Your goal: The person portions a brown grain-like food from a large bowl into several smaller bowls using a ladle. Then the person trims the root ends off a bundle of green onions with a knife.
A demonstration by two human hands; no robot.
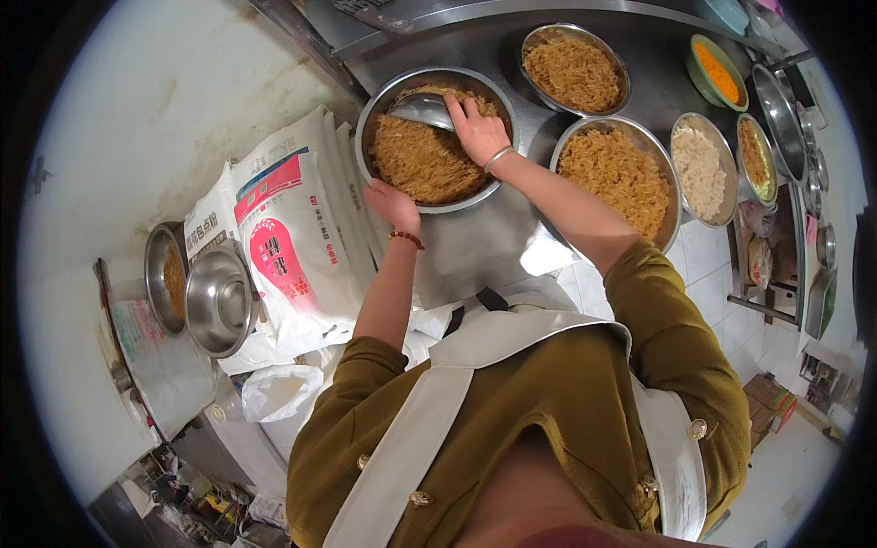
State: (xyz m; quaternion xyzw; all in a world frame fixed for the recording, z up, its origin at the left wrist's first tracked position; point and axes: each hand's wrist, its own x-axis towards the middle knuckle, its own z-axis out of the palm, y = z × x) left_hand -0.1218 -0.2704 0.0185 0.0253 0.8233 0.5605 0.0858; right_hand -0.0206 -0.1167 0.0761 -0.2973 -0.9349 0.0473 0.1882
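A large stainless-steel bowl (507, 113) stands on the metal counter, filled with brown chopped strands that look like glass noodles (428, 161). Inside it, a smaller steel bowl (419, 109) is tipped on its side against the food. My right hand (477, 130), with a silver bangle at the wrist, grips that smaller bowl by its edge; its lower part is hidden by the strands and my hand. On the near left, my left hand (394, 205), wearing a beaded bracelet, holds the large bowl's rim from outside. Some of its fingers are out of sight.
Right of the large bowl stand two steel bowls of brown strands (574, 72) (613, 175), a bowl of pale crumbly food (697, 171) and a green bowl of orange bits (716, 72). Printed white sacks (294, 226) and an empty steel bowl (220, 301) are at left.
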